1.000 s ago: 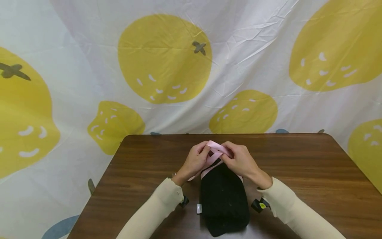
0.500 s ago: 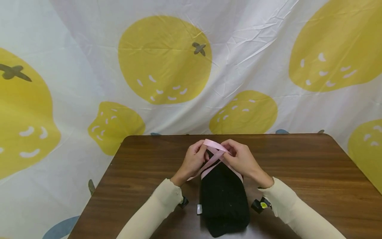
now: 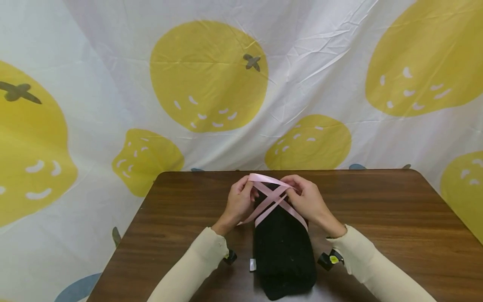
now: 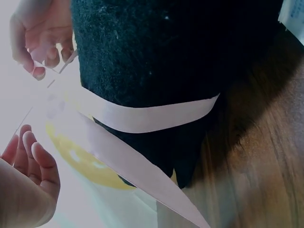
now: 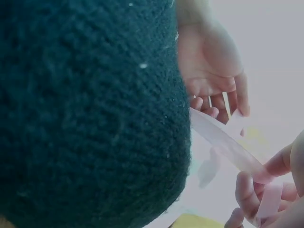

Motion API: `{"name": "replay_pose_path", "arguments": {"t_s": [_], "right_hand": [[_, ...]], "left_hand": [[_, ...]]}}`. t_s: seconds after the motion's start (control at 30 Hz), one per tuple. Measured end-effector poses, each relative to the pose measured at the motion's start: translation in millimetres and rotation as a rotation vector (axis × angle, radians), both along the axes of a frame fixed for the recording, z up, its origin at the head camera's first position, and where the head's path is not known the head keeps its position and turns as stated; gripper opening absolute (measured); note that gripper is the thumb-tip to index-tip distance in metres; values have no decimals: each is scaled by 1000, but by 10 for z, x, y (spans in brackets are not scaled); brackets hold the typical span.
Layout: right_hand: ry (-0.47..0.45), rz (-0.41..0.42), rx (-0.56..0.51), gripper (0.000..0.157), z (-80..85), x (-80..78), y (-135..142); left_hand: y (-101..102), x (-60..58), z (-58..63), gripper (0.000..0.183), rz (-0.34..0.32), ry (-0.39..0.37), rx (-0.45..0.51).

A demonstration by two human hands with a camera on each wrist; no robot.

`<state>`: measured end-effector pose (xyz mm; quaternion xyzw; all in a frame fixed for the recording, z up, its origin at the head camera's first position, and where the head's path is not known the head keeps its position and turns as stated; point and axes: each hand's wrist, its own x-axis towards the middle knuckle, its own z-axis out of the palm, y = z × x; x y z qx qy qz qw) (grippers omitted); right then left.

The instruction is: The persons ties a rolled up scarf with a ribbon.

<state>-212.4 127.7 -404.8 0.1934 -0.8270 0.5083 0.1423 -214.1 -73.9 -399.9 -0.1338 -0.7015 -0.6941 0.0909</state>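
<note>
Backdrop: white cloth (image 3: 320,94) printed with large yellow fruit, hanging behind a brown wood-grain table (image 3: 385,218) with rounded far corners. Left hand (image 3: 238,203): thumb and forefinger pinching a pink ribbon (image 3: 273,195), the other fingers loosely bent. Right hand (image 3: 307,200): thumb and fingers pinching the same ribbon, at about the same height. Ribbon: one strand spanning hand to hand; others crossing in an X between the hands, over the far part of a black fabric bundle (image 3: 284,251); one length slanting down below the left hand, beside the bundle. Bundle: on the table, between the forearms, fuzzy in texture, with a small white tag (image 3: 252,264) at its left side. Further out: two cream sleeves (image 3: 381,262); a black device (image 3: 229,256) below the left cuff, a second black device (image 3: 325,260) with a yellow mark below the right.
</note>
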Motion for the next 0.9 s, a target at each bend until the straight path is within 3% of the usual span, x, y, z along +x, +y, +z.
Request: {"name": "replay_pose_path", "arguments": {"t_s": [0.23, 0.5, 0.9], "right_hand": [[-59, -18, -24, 24, 9, 7, 46], [-41, -10, -50, 23, 27, 6, 96], [-68, -68, -85, 26, 47, 12, 196]], "left_hand": [[-49, 52, 48, 25, 31, -20, 33], [-138, -161, -219, 29, 48, -47, 65], [-238, -158, -262, 27, 43, 2, 85]]}}
